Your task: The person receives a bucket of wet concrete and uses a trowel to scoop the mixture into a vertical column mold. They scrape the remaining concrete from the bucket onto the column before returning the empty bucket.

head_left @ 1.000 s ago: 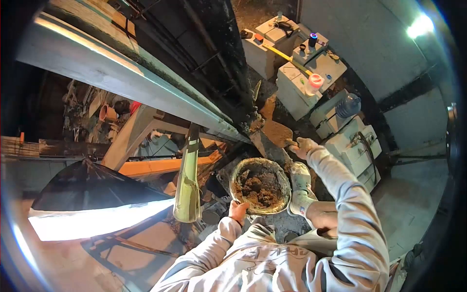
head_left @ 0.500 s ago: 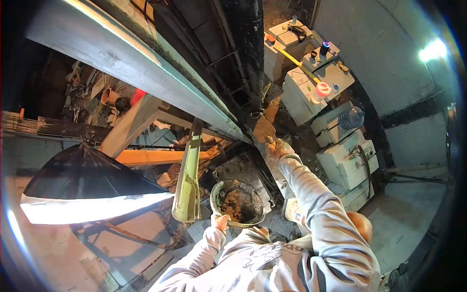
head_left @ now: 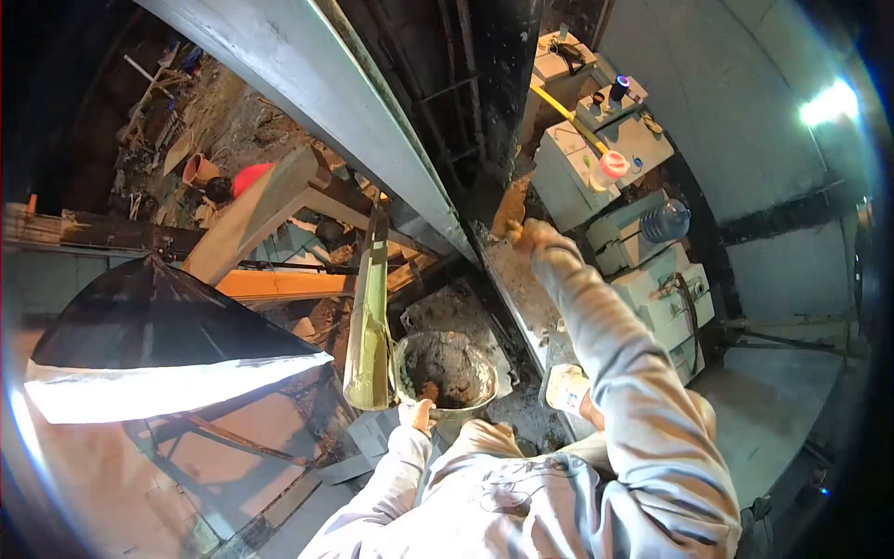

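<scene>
Overhead, right hand [head_left: 533, 235] gripping mortar-laden trowel [head_left: 509, 212] beside steel beam [head_left: 372, 121], left hand [head_left: 416, 412] clutching bucket [head_left: 447, 371]

One mortar pan [head_left: 447, 368], one trowel [head_left: 507, 207], one water bottle [head_left: 666, 220] — two hands [head_left: 533, 233].

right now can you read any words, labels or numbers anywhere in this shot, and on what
None can be read.
Sweatshirt: dark print on the chest, seen upside down and creased, too blurred to read.
Water bottle and the red-capped jar on the white blocks: any labels are too small to tell.
</scene>
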`<state>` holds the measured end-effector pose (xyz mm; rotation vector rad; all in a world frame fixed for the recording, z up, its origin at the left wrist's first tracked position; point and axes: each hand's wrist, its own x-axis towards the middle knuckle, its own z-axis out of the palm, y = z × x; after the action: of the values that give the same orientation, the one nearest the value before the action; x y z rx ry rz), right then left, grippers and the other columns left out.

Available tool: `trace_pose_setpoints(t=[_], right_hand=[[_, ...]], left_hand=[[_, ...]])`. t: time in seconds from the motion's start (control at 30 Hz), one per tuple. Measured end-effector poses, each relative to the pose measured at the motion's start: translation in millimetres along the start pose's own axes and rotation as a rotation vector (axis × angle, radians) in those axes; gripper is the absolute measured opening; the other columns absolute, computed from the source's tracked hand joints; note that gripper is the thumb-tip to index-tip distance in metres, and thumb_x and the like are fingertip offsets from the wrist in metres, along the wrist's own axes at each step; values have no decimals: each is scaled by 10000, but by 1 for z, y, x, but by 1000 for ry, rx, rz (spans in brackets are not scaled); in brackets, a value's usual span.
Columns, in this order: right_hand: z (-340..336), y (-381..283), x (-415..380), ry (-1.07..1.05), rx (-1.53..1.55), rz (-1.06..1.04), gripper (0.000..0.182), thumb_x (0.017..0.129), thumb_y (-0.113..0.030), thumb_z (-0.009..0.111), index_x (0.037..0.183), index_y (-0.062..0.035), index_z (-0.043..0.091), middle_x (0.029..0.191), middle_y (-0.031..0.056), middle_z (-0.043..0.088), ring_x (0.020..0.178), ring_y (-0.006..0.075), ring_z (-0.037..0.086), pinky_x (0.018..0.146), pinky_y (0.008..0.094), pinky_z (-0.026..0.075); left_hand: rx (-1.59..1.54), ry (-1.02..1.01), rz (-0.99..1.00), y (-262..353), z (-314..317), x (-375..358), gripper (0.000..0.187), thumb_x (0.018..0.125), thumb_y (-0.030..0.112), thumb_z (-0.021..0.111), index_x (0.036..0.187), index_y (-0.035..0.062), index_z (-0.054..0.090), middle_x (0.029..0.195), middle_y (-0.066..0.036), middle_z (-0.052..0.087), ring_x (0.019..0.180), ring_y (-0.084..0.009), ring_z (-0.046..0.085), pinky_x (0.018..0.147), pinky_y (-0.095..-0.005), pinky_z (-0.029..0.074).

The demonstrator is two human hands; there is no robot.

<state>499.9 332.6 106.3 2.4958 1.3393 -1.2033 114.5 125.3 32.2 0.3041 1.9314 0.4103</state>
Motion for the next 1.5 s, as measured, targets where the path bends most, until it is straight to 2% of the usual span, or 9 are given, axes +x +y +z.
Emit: trace_pose_setpoints(t=[0.13,0.27,0.47,0.63,0.8,1.1,1.23,1.3,1.5], right_hand=[[-6,3,-31,21,-54,-7,448,837,-407,438,1051,-35,570,1062,207,583,1019,337,551,833,408,447],[37,30,-68,-5,114,183,375,876,-328,445,1080,-31,545,1006,191,606,952,326,587,798,385,462],[180,90,-36,-5,111,112,470,836,-412,435,1071,-13,511,1090,238,562,1050,367,531,878,429,425],[134,30,-48,16,246,205,490,823,-426,471,1094,-18,499,1043,242,581,976,379,570,818,441,447],[56,-20,-66,-202,926,368,483,840,-435,449,1121,-48,518,1122,239,547,895,349,613,734,391,485],[14,22,-38,29,-183,-122,512,880,-448,353,1191,-80,527,1089,167,586,1056,291,542,879,371,429],[-75,15,-116,-7,-272,2,390,818,-369,455,1059,-112,622,1066,128,610,1028,290,565,825,362,464],[-87,32,-112,-76,-509,-3,453,858,-343,371,1191,-75,519,1211,105,531,1122,248,496,921,339,394],[-125,87,-210,145,-227,-26,292,804,-257,490,952,-16,562,909,160,606,808,266,589,713,376,447]], left_hand=[[31,-41,27,3,5,-7,127,664,43,590,763,46,511,636,-61,516,451,-168,474,361,-283,368],[66,-141,-104,23,14,-23,358,691,57,600,994,82,410,940,-101,506,839,-257,525,754,-493,423],[104,-148,-82,18,11,-19,368,688,61,607,1003,76,417,980,-110,519,887,-280,534,787,-515,410],[239,-148,49,13,3,-5,397,589,46,630,935,43,436,645,-53,479,542,-188,495,450,-339,415],[220,-91,108,11,-5,6,310,618,26,617,873,69,445,701,-65,493,564,-202,492,528,-404,435],[129,-233,207,33,-4,-8,239,619,-19,592,837,22,505,711,-108,521,579,-247,543,475,-415,484],[85,-367,160,84,15,-64,109,702,35,588,799,54,542,619,-44,530,456,-149,503,365,-253,367],[106,-440,218,84,26,-62,62,726,58,582,783,65,558,634,-49,545,489,-151,517,393,-265,391],[64,-656,468,133,62,-105,191,668,72,616,827,21,525,703,-35,530,600,-139,507,511,-298,417]])
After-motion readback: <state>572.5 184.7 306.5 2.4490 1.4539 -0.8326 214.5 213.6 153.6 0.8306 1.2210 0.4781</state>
